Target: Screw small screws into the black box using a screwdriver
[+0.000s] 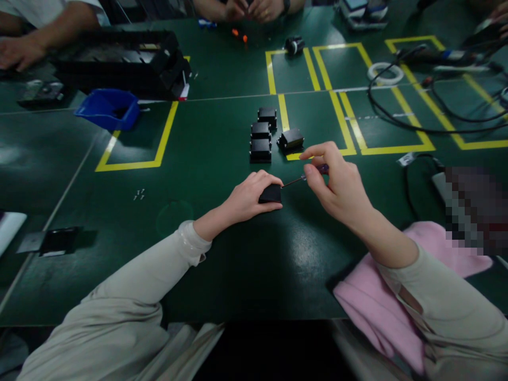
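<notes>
My left hand (254, 196) grips a small black box (270, 194) against the green table (222, 275), fingers over its far side and thumb along the near side. In my right hand (333, 180) is a screwdriver (294, 182), its handle between thumb and fingers. The thin shaft points left, and its tip meets the right end of the box at a screw. Just beyond stand several similar black boxes (261, 149), three in a column and one off to the right.
Loose screws (138, 194) lie at left. A blue bin (109, 108) and black trays (127, 63) stand far left. Pink cloth (377, 307) lies under my right forearm. Black cables (381, 108) cross the right side. Other people's hands (250, 8) are at the far edge.
</notes>
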`<state>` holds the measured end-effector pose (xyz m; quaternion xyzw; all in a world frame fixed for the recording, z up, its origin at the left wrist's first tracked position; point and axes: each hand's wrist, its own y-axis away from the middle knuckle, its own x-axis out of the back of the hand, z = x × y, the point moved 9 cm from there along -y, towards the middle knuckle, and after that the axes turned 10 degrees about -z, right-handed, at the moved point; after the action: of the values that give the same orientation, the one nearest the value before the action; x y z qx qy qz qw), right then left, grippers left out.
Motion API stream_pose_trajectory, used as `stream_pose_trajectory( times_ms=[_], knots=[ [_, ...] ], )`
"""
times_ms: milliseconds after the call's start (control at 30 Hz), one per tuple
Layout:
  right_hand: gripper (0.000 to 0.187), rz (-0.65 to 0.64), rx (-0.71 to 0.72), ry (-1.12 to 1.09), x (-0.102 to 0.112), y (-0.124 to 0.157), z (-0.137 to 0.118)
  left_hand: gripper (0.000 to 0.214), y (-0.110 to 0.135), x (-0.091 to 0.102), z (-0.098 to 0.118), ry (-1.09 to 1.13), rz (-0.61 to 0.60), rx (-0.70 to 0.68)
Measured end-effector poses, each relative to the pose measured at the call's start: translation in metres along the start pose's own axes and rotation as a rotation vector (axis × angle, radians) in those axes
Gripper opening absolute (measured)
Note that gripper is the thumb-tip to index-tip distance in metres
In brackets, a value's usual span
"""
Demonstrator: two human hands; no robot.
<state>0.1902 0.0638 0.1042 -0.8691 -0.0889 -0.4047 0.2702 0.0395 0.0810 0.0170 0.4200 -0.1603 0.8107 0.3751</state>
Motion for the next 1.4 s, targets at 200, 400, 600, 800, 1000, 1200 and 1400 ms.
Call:
stream_pose_trajectory(
  times_ms=[200,400,600,800,1000,1200,1400],
  knots=[
    [0.017,-0.011,0.011,0.012,-0.0008,0.0001,-0.0007,0.044,0.0002,-0.0007,-0.0009,0.003,-0.006,0.017],
    [0.015,0.006,0.034,-0.009,-0.0005,0.0007,-0.0019,0.043,0.0007,-0.0002,0.0004,0.006,-0.003,0.013],
    [0.016,0.015,0.005,0.004,-0.0004,0.0013,0.0003,0.044,0.0002,-0.0002,0.0006,0.004,-0.004,0.018],
    [0.016,0.005,0.013,0.03,-0.0007,0.001,-0.0016,0.045,0.0001,-0.0005,-0.0001,0.003,-0.002,0.012],
    [0.017,0.007,0.015,0.001,-0.0003,0.0006,-0.0009,0.044,0.0005,-0.0003,-0.0006,0.001,-0.002,0.013],
    [0.016,-0.004,0.022,0.026,-0.0012,0.0009,-0.0016,0.044,0.0011,-0.0001,0.0003,-0.006,-0.001,0.008],
    [0.016,-0.011,0.014,0.008,-0.0029,0.0005,0.0008,0.044,-0.0003,-0.0005,-0.0005,-0.002,0.0,0.013]
  ],
)
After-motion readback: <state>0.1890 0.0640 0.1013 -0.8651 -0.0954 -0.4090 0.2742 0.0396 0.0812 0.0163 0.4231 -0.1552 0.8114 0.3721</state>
